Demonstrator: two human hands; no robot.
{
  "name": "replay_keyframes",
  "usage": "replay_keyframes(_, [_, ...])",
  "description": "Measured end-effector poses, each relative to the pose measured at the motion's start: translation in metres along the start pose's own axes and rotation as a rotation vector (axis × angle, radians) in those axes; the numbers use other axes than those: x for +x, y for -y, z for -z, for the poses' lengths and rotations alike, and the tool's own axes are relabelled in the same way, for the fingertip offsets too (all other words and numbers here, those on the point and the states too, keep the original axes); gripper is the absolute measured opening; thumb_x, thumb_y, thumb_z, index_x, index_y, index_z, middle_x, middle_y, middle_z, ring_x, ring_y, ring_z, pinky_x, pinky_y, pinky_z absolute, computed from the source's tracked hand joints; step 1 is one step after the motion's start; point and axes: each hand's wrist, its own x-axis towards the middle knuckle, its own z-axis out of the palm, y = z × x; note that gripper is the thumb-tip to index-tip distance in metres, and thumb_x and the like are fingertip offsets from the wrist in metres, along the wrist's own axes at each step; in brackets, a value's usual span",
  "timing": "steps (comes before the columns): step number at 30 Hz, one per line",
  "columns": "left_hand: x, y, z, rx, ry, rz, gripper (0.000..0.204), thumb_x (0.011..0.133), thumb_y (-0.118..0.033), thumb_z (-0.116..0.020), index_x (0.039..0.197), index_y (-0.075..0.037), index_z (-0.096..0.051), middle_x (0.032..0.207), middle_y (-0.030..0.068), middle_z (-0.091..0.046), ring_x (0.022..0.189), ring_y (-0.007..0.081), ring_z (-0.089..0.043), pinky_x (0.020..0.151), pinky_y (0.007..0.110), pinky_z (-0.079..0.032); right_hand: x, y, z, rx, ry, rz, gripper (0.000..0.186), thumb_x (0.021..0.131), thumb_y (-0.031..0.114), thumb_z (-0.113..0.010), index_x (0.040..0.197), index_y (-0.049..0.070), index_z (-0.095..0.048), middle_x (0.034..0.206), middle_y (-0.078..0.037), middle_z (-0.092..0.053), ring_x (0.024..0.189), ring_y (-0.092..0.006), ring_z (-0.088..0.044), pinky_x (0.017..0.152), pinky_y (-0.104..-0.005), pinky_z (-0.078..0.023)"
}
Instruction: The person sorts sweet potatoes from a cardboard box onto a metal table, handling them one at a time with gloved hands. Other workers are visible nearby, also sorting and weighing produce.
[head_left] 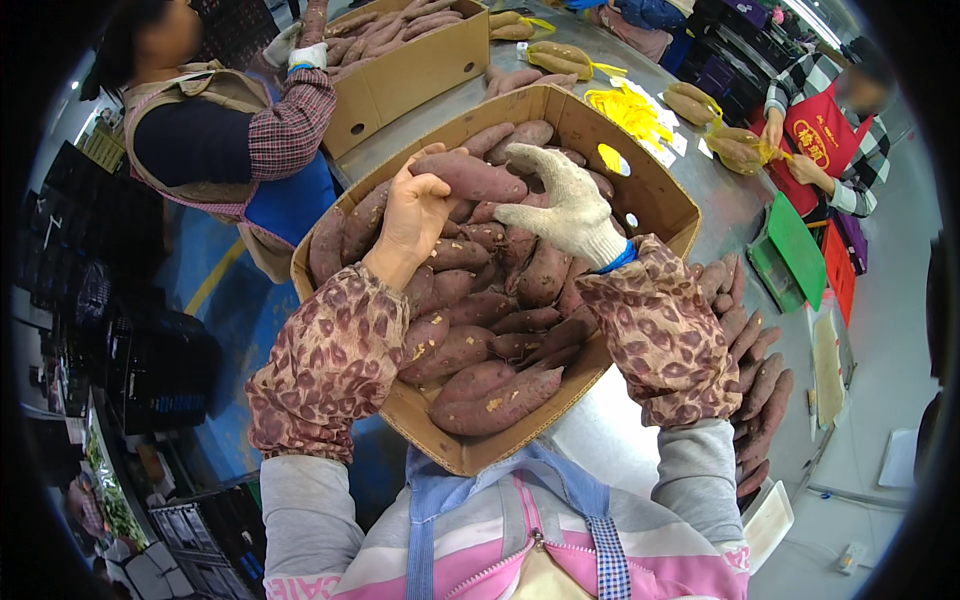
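Above box (655, 185), sweet potato (478, 180) in left hand (412, 212).

The person's bare left hand (412, 208) grips a sweet potato (475, 178) above an open carton (655, 190) of many more; the gloved right hand (562, 205) curves by its end, thumb and fingers apart, and yellow netting (630, 115) lies beyond on a grey table (722, 195)

bright, glare on tabletop (608, 425), fisheye-bent edges
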Motion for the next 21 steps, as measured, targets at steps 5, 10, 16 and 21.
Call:
replay_keyframes(5, [0.002,0.002,0.003,0.008,-0.013,0.024,0.059,0.070,0.014,-0.042,0.127,0.002,-0.049,0.127,0.0214,-0.057,0.124,0.0341,-0.054,0.112,0.047,-0.041,-0.002,0.004,0.002,0.014,0.082,-0.022,0.074,0.073,0.046,-0.081,0.133,0.009,-0.059,0.121,-0.017,-0.065,0.112,-0.0332,-0.063,0.097,-0.0436,-0.049])
replay_keyframes(10, [0.002,0.006,0.006,0.081,0.041,0.040,0.059,0.070,0.013,-0.043,0.127,0.002,-0.049,0.130,0.0211,-0.056,0.124,0.0332,-0.055,0.110,0.045,-0.043,-0.001,0.008,0.002,-0.080,0.073,0.067,0.069,0.073,0.044,-0.079,0.130,0.009,-0.060,0.116,-0.016,-0.066,0.108,-0.0343,-0.063,0.095,-0.0440,-0.050])
replay_keyframes(16, [0.003,0.008,0.006,0.268,0.201,0.062,0.060,0.077,0.006,-0.057,0.136,0.000,-0.047,0.133,0.0180,-0.056,0.124,0.0282,-0.056,0.106,0.041,-0.046,-0.003,0.008,0.003,-0.054,0.057,0.200,0.053,0.076,0.039,-0.073,0.120,0.010,-0.064,0.103,-0.017,-0.068,0.099,-0.0350,-0.066,0.090,-0.0450,-0.051])
replay_keyframes(21, [-0.002,0.003,-0.003,0.281,0.206,0.090,0.057,0.090,-0.008,-0.058,0.144,0.000,-0.039,0.132,0.0144,-0.053,0.125,0.0276,-0.053,0.108,0.046,-0.044,-0.004,0.022,0.022,-0.065,-0.027,0.096,0.051,0.077,0.040,-0.071,0.117,0.009,-0.065,0.105,-0.020,-0.067,0.101,-0.0384,-0.065,0.090,-0.0468,-0.051])
